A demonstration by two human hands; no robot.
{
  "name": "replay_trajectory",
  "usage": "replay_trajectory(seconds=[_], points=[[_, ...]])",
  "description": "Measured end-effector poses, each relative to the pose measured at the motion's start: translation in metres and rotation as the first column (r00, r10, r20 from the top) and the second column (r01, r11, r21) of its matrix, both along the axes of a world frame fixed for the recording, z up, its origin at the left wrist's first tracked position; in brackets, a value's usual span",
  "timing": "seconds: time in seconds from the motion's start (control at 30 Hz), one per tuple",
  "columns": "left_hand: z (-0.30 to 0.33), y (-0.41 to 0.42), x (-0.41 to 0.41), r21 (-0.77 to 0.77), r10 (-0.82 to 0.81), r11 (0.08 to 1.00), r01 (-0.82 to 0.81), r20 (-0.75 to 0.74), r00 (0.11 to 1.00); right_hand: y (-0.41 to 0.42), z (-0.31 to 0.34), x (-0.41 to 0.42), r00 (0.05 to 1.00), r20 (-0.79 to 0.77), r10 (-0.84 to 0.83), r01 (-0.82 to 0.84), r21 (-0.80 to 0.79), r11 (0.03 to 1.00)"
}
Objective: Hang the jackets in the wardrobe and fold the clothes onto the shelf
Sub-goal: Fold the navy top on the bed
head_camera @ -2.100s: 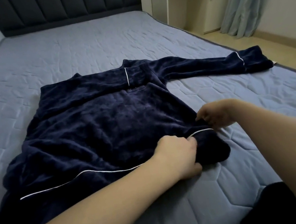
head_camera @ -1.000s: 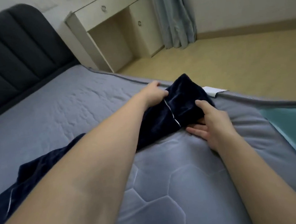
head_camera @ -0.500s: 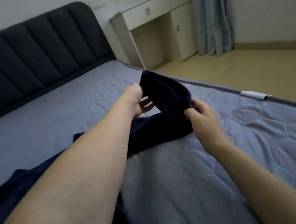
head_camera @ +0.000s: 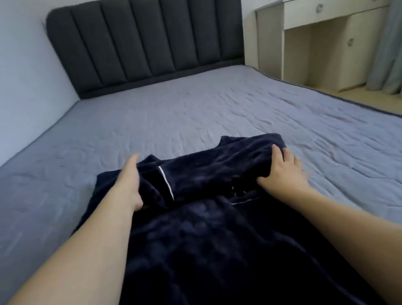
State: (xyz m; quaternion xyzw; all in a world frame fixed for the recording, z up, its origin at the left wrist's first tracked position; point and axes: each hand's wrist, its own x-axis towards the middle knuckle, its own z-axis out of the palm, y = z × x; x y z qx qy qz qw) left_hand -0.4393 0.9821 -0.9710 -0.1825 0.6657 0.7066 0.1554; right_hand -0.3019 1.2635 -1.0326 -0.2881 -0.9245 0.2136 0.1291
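A navy fleece garment with white piping lies spread on the grey-blue bed, its body running toward me. One sleeve is folded across the upper part, with the piped cuff toward the left. My left hand lies with straight fingers against the cuff end of that folded sleeve. My right hand presses on the right end of the fold, thumb on the fabric and fingers straight on the sheet beside it.
A dark padded headboard stands at the far end of the bed. A cream desk with drawers and a grey-blue curtain are at the right, beside a strip of wooden floor. A wall runs along the left.
Both hands carried the lifted sleeve from the bed's right edge over onto the garment's body and laid it flat. The view swung back toward the headboard.
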Motion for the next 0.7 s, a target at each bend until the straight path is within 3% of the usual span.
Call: replay_trajectory(seconds=[0.07, 0.13, 0.2, 0.27, 0.33, 0.43, 0.5, 0.53, 0.57, 0.6, 0.67, 0.7], points=[[-0.009, 0.007, -0.004, -0.137, -0.067, 0.989, 0.063, -0.028, 0.997, -0.007, -0.003, -0.009, 0.997, -0.07, -0.035, 0.036, 0.012, 0.999], [-0.007, 0.008, -0.013, -0.227, -0.052, 0.973, 0.032, -0.084, 0.995, -0.014, -0.006, -0.012, 0.995, -0.098, -0.036, 0.056, 0.214, 0.975], [0.004, -0.012, -0.027, -0.288, 0.008, 0.955, -0.063, -0.188, 0.982, -0.022, -0.014, -0.01, 0.999, -0.021, 0.03, -0.016, 0.487, 0.873], [0.0, -0.05, -0.046, -0.408, 0.037, 0.904, -0.131, -0.231, 0.972, -0.028, -0.022, -0.006, 0.989, 0.142, 0.045, -0.123, 0.606, 0.786], [-0.018, -0.091, -0.056, -0.508, -0.029, 0.859, -0.054, -0.155, 0.987, -0.03, -0.023, -0.006, 0.974, 0.226, 0.033, -0.163, 0.587, 0.793], [-0.037, -0.125, -0.055, -0.621, -0.118, 0.781, 0.058, -0.057, 0.991, -0.032, -0.004, -0.018, 0.993, 0.09, 0.072, -0.103, 0.408, 0.907], [-0.038, -0.118, -0.061, -0.805, -0.085, 0.587, -0.087, -0.168, 0.982, -0.027, 0.01, -0.035, 0.998, -0.019, 0.065, -0.054, 0.354, 0.934], [-0.032, -0.104, -0.059, -0.852, -0.1, 0.488, -0.191, -0.271, 0.957, -0.025, 0.014, -0.046, 0.999, -0.011, 0.053, -0.046, 0.346, 0.937], [-0.025, -0.084, -0.057, -0.849, -0.169, 0.456, -0.268, -0.378, 0.91, -0.024, 0.017, -0.057, 0.998, 0.046, 0.038, -0.051, 0.323, 0.945], [-0.018, -0.061, -0.053, -0.832, -0.288, 0.479, -0.278, -0.448, 0.846, -0.026, 0.018, -0.067, 0.99, 0.135, 0.04, -0.077, 0.286, 0.955], [-0.013, -0.013, -0.043, -0.872, -0.556, 0.466, -0.149, -0.42, 0.718, -0.034, 0.009, -0.084, 0.953, 0.296, 0.069, -0.143, 0.235, 0.961], [-0.021, 0.003, -0.039, -0.915, -0.654, 0.397, -0.064, -0.331, 0.68, -0.038, -0.002, -0.089, 0.937, 0.339, 0.082, -0.164, 0.222, 0.961]])
